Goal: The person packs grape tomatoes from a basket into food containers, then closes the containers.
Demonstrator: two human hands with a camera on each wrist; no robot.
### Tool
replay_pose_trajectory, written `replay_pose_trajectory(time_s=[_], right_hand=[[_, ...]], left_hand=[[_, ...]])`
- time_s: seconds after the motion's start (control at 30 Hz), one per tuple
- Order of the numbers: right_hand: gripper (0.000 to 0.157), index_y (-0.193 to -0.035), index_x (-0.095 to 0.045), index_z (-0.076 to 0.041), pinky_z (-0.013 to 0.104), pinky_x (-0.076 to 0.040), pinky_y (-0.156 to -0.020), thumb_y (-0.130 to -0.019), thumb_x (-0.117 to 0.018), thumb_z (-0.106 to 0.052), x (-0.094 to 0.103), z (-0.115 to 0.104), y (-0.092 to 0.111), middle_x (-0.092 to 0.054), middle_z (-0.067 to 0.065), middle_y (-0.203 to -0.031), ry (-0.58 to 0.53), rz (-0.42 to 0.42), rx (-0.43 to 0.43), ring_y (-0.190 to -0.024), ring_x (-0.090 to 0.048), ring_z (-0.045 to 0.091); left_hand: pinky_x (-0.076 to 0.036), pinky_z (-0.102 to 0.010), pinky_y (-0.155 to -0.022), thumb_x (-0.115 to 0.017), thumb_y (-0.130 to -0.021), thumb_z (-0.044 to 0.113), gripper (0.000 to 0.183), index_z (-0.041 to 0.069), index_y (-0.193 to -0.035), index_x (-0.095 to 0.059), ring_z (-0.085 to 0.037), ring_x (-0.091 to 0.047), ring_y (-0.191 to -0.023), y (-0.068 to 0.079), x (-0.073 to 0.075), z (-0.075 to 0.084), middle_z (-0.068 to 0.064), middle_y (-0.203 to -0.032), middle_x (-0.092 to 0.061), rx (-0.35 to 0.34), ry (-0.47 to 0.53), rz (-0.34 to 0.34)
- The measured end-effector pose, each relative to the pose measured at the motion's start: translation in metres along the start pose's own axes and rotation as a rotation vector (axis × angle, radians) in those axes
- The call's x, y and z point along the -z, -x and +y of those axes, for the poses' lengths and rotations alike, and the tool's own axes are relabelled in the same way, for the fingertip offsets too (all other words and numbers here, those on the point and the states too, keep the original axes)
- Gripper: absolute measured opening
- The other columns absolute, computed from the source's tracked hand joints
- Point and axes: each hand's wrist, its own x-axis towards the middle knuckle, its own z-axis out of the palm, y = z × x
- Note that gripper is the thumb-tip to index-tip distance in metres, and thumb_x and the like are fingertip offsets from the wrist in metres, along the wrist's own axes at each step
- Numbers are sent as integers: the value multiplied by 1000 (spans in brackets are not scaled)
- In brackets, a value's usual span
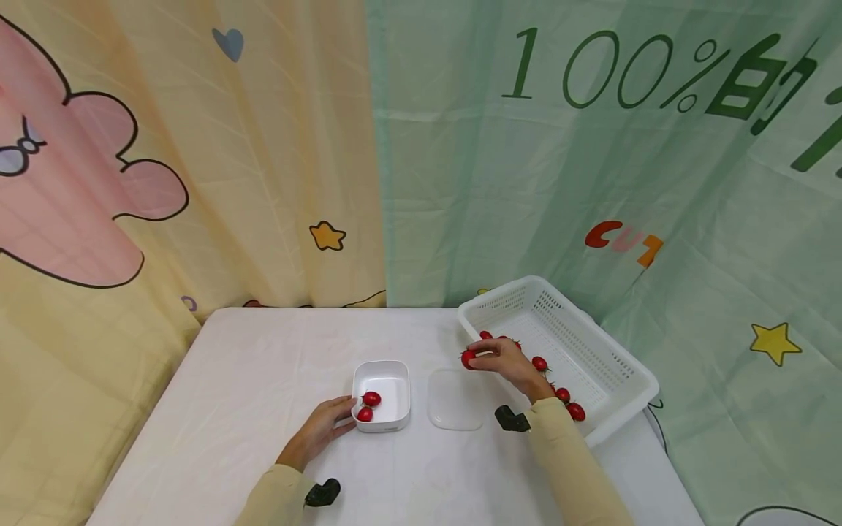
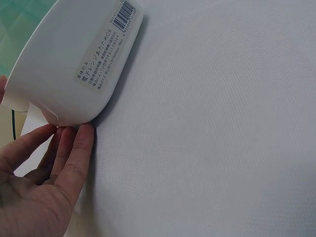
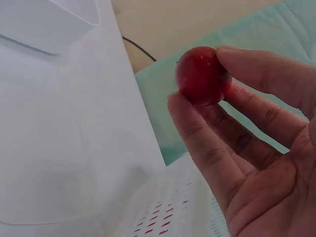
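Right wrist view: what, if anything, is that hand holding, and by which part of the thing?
The right hand holds a red cherry tomato, pinched by its smooth, rounded sides.

Far left: yellow curtain (image 1: 276,146) bearing a printed pink figure (image 1: 72,183). Far right: green curtain (image 1: 454,183) — lettering "100%" (image 1: 620,71), yellow star (image 1: 776,343) below. Nearer: white-covered table (image 1: 230,387) — dark cable (image 1: 660,424) at its right side.
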Motion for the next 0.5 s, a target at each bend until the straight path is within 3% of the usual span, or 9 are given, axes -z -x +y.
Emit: replay_pose_trajectory(time_s=[0.5], right_hand=[[36,-119,-62,6,38,-53,-93,-89,-69,-13,-36,-6,-17,-67,14,-108,-26,-69,-14,-93,-68,22]], left_hand=[[-48,-48,-99,-53,-100,25,51,-11,-135,-43,-34,-53,-116,-1,2,-2,-24,-130,-51,-3,14,-3]])
